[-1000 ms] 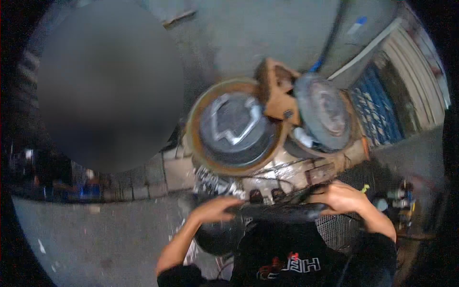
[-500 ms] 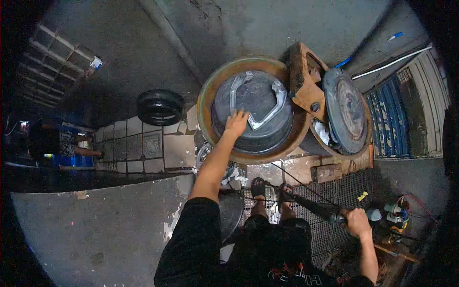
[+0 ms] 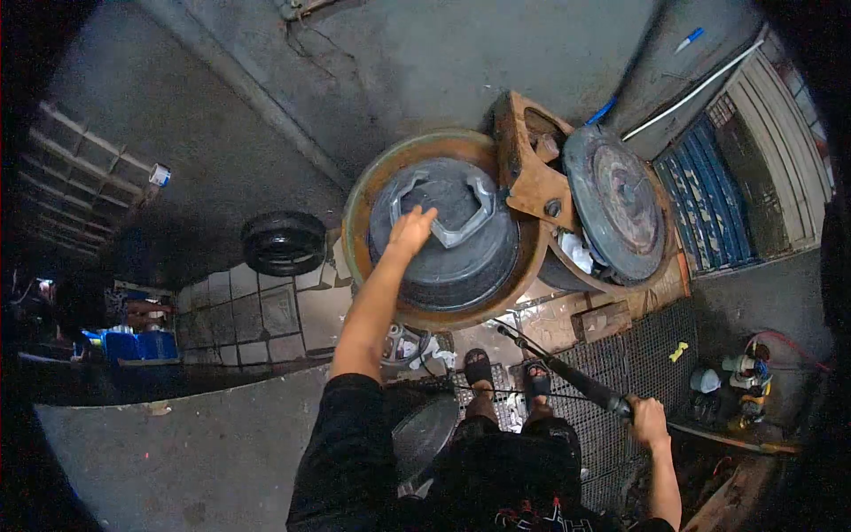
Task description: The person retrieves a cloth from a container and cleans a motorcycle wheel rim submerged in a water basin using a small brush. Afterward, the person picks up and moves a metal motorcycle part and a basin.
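Note:
A grey, angular U-shaped metal bracket [image 3: 461,236] rests on an upturned dark basin [image 3: 452,270] inside a large rusty-rimmed tub [image 3: 355,266]. My left hand [image 3: 413,232] reaches over the basin, its fingers closed at the bracket's near left side. Down at the right, my right hand [image 3: 650,422] is wrapped round the rear end of a black pressure washer wand [image 3: 576,379]. The wand's thin tip points up and left, toward the tub's near edge. My palm hides part of its grip.
Right of the tub, a rusty metal frame [image 3: 532,191] and a round dark lid [image 3: 613,204] lean on another container. A black tyre [image 3: 284,244] stands left. Near my sandalled feet is black grating [image 3: 612,355]. A small machine with hoses [image 3: 749,377] sits right. Another person's arm shows far left.
The view has shifted. My left fingers have drawn together at the bracket, which appears turned. My right hand has swung the wand, now plainly in view with its tip nearer the tub.

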